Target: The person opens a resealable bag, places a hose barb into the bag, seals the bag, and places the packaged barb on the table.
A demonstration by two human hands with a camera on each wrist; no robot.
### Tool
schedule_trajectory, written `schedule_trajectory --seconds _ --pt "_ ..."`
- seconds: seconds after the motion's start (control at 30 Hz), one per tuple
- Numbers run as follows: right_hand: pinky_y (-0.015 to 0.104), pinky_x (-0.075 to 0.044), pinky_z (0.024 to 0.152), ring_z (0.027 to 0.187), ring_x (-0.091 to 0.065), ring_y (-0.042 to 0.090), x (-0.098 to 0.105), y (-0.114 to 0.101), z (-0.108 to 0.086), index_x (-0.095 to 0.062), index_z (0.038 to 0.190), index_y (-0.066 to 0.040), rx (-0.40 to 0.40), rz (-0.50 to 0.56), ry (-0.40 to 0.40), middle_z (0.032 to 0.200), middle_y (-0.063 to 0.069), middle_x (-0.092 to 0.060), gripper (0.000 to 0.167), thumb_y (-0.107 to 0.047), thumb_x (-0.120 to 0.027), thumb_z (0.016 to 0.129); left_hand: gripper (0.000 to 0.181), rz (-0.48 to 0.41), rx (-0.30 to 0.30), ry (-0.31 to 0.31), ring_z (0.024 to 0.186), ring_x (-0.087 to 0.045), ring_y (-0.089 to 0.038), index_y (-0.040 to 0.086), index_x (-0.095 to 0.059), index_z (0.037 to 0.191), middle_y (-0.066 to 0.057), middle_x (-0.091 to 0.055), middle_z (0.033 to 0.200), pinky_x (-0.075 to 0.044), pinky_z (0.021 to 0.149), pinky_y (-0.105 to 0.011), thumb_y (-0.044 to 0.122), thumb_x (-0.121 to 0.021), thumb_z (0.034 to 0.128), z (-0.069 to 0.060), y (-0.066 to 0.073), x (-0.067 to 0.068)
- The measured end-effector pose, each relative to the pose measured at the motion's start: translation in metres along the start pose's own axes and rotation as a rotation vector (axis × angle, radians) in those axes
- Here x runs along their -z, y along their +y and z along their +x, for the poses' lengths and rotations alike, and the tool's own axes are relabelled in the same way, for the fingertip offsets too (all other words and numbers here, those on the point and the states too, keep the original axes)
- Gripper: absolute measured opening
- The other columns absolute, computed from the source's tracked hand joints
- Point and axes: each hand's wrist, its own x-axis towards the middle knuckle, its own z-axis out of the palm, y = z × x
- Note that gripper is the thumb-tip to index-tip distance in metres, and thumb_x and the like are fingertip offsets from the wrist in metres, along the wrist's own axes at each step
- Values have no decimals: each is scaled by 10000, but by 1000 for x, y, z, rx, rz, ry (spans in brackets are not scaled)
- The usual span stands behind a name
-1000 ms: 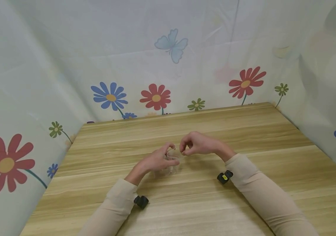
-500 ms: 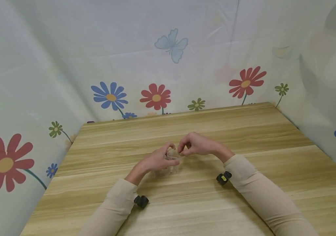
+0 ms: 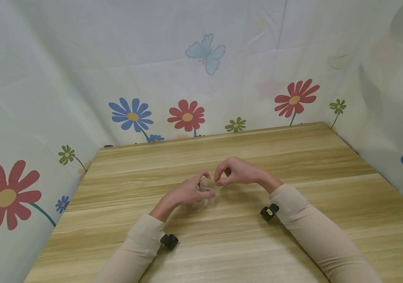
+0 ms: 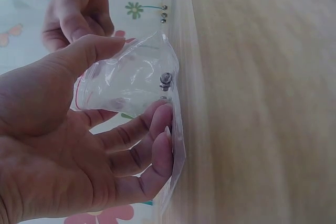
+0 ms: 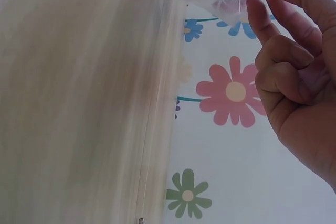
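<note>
At the near side of the counter (image 3: pixel 229 251), two beige sleeves (image 3: pixel 134 247), with a black device (image 3: pixel 169 241) at each cuff. Just beyond, wrapped about a clear plastic bag (image 4: pixel 118 80), the left hand (image 3: pixel 190 192), with fingers bent round the film and gripping it, thumb along the upper part. Bag upright, low over the counter or touching it, with a red line near the mouth. Toward the bottom, a shiny metal fastener (image 4: pixel 166 81), inside the film or merely visible through it, hard to tell which. Just beside the bag, above the counter, the right hand (image 3: pixel 238 173), with thumb and forefinger tips brought near together and the lower fingers curled; impossible to tell whether pinching anything. Past the bag in the left wrist view, three small metal pieces (image 4: pixel 164 15) in a row at counter level. Farthest back, a pale backdrop (image 3: pixel 151 59) printed with blue, red and green flowers (image 3: pixel 187 117) and a light blue butterfly (image 3: pixel 206 55).
</note>
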Motion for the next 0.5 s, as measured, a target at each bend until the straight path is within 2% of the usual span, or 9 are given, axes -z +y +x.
schedule_trajectory --seconds 0.1,0.2,0.3,0.5 --pt "239 -383 593 637 -479 160 4 3 -3 -757 884 -115 10 11 9 910 -1 -695 66 -53 -738 890 623 1 9 3 1021 -626 -194 148 -384 1382 -92 -615 1188 -496 820 -384 395 -726 923 0 0 0" --pt "254 -388 602 647 -482 177 11 5 -7 -750 854 -116 3 14 28 965 68 -699 80 -42 -740 881 635 11 10 7 1009 -626 -205 141 -385 1379 -103 -619 1177 -494 814 -389 406 -730 917 1 -1 0" --pt "264 -400 624 672 -491 177 20 9 -12 -747 830 -113 -35 -1 52 1010 95 -692 81 -50 -743 880 629 26 6 11 952 -619 -211 141 -387 1372 -97 -619 1132 -489 784 -380 401 -733 916 1 -1 1" --pt "267 -415 636 691 -499 159 38 27 -28 -740 817 -119 -133 -46 77 986 43 -688 99 -36 -745 869 609 25 5 22 916 -603 -218 148 -398 1349 -98 -607 1097 -482 758 -369 393 -742 910 1 1 1"
